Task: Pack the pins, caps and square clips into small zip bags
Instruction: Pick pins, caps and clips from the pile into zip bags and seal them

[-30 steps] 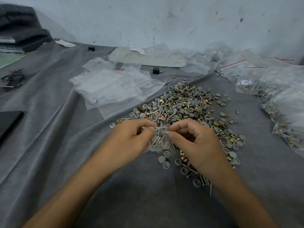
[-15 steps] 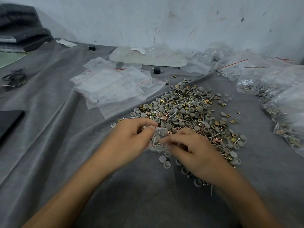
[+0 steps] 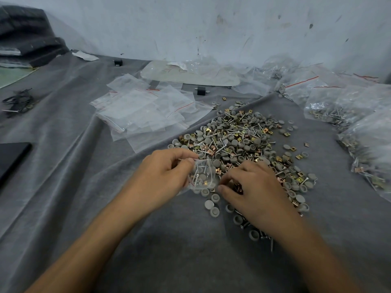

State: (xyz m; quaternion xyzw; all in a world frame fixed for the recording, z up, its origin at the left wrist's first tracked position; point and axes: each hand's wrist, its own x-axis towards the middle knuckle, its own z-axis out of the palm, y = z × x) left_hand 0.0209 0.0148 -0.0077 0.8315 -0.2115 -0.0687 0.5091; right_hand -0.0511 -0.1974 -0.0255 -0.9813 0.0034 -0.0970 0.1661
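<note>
A heap of grey caps, metal pins and gold and copper square clips [image 3: 239, 140] lies on the grey cloth [image 3: 63, 187]. My left hand [image 3: 165, 178] pinches the mouth of a small clear zip bag [image 3: 204, 176], which holds a few pins, a cap and a clip. Just right of the bag, my right hand [image 3: 254, 187] is down on the near edge of the heap. Its thumb and fingers are curled round copper square clips [image 3: 238, 188]. Loose caps [image 3: 211, 208] lie below the bag.
A stack of empty zip bags [image 3: 143, 111] lies to the left of the heap. Filled bags [image 3: 338, 106] crowd the right edge. Also in view are a flat black object [image 3: 12, 155] at far left, a black tangle [image 3: 19, 100], two small black blocks [image 3: 201, 90] and the wall behind.
My right hand has left the bag's mouth and dropped down and right onto the heap, closing its fingers on clips. My left hand keeps hold of the bag.
</note>
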